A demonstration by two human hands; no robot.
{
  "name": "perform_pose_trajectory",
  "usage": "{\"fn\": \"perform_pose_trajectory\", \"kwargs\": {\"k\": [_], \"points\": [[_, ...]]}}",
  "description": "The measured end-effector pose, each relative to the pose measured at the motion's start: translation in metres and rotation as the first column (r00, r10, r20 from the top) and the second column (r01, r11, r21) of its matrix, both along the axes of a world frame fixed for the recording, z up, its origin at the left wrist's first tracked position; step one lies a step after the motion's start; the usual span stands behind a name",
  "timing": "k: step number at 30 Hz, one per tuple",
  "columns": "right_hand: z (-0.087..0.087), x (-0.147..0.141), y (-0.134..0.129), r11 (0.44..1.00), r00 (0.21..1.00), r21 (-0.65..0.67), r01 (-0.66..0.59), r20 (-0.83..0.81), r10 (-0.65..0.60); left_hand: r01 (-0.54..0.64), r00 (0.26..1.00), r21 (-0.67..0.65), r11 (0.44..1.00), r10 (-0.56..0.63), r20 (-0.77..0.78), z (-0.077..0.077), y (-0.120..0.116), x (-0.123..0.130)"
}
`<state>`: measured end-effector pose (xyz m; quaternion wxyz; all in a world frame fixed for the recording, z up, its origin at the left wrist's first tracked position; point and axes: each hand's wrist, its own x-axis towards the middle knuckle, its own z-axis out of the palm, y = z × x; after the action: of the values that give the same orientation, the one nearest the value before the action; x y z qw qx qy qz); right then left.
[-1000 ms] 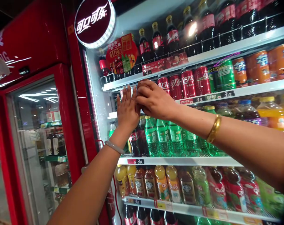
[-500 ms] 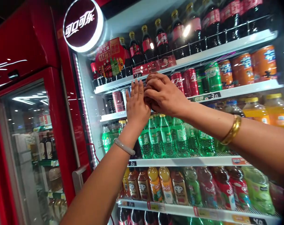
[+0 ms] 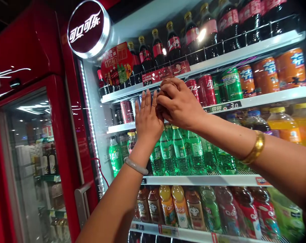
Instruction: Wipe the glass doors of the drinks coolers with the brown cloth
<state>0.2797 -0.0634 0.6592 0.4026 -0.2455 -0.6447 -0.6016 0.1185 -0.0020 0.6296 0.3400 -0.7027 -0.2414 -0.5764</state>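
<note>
Both hands are raised before the glass front of a lit drinks fridge (image 3: 110, 96), side by side. My left hand (image 3: 149, 116) has its fingers stretched and a little apart, its palm turned to the glass. A grey bangle (image 3: 135, 166) circles that wrist. Beside it my right hand (image 3: 179, 103) is closed, its fingers curled inward close to my left thumb. What those fingers hold, if anything, is hidden behind them. A gold bracelet (image 3: 254, 147) is on the right forearm. Red cans (image 3: 207, 89) and green soda bottles (image 3: 179, 143) stand on shelves behind the hands.
A round sign (image 3: 88, 28) juts out at the fridge's upper left. Below it, a grey door handle (image 3: 82, 204) sticks out. Another red fridge (image 3: 58, 141) stands at left. Cola bottles (image 3: 173, 42) line the top shelf, juice bottles (image 3: 179, 202) a lower one.
The view has shifted slightly. My left fingers are spread a bit wider than before. My right hand stays curled beside the left.
</note>
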Motion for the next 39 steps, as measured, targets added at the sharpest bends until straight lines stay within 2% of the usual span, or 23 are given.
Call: {"fn": "perform_pose_trajectory", "kwargs": {"k": [3, 5, 7, 10, 13, 17, 21, 24, 27, 30, 33, 35, 37, 39], "points": [[-0.008, 0.019, -0.013, 0.999, 0.992, -0.034, 0.020, 0.125, -0.016, -0.012, 1.000, -0.001, 1.000, 0.012, -0.007, -0.001, 0.000, 0.000], [-0.002, 0.032, -0.016, 0.999, 0.988, -0.046, 0.017, 0.151, -0.010, -0.028, 1.000, -0.001, 1.000, 0.028, -0.008, -0.002, 0.000, 0.001], [0.009, 0.035, -0.014, 0.999, 0.996, -0.042, 0.001, 0.094, 0.003, -0.037, 0.999, 0.006, 0.999, 0.037, -0.005, -0.002, 0.000, 0.002], [0.018, 0.022, -0.005, 1.000, 1.000, -0.009, -0.021, -0.022, 0.021, -0.036, 0.999, 0.016, 0.999, 0.036, -0.003, -0.002, 0.000, 0.002], [0.008, 0.011, -0.004, 1.000, 1.000, -0.010, -0.001, -0.002, 0.001, -0.024, 1.000, 0.005, 1.000, 0.024, -0.009, -0.001, 0.000, 0.001], [-0.010, 0.032, -0.024, 0.995, 0.985, -0.067, 0.067, 0.164, -0.056, -0.020, 1.000, 0.005, 1.000, 0.020, -0.001, -0.002, -0.001, 0.002], [0.001, 0.054, -0.034, 0.990, 0.983, -0.030, 0.137, 0.130, -0.132, -0.041, 0.999, -0.005, 0.999, 0.041, 0.005, -0.003, -0.005, 0.004], [0.012, 0.038, -0.022, 0.993, 0.993, 0.035, 0.113, -0.022, -0.112, -0.044, 0.999, -0.019, 0.999, 0.044, 0.000, -0.002, -0.006, 0.004], [0.005, 0.007, -0.008, 0.999, 0.996, 0.044, 0.027, -0.089, -0.023, -0.072, 0.997, -0.034, 0.997, 0.072, -0.001, -0.001, -0.006, 0.003], [-0.013, 0.000, -0.009, 0.999, 0.999, -0.026, -0.026, 0.041, 0.027, -0.081, 0.997, -0.048, 0.996, 0.080, -0.019, 0.000, -0.006, 0.002], [-0.020, 0.023, -0.020, 0.997, 0.976, -0.064, -0.040, 0.211, 0.053, -0.056, 0.998, -0.044, 0.997, 0.055, -0.016, -0.001, -0.007, 0.002], [-0.012, 0.042, -0.026, 0.998, 0.976, -0.046, -0.048, 0.210, 0.057, -0.038, 0.999, -0.029, 0.999, 0.038, -0.003, -0.002, -0.007, 0.003], [0.002, 0.051, -0.027, 0.998, 0.993, -0.014, -0.068, 0.099, 0.069, -0.031, 1.000, -0.024, 0.999, 0.031, 0.002, -0.002, -0.008, 0.003], [0.015, 0.046, -0.022, 0.996, 0.995, -0.003, -0.091, -0.028, 0.091, -0.025, 1.000, -0.029, 0.999, 0.025, 0.007, -0.002, -0.008, 0.004]]}}
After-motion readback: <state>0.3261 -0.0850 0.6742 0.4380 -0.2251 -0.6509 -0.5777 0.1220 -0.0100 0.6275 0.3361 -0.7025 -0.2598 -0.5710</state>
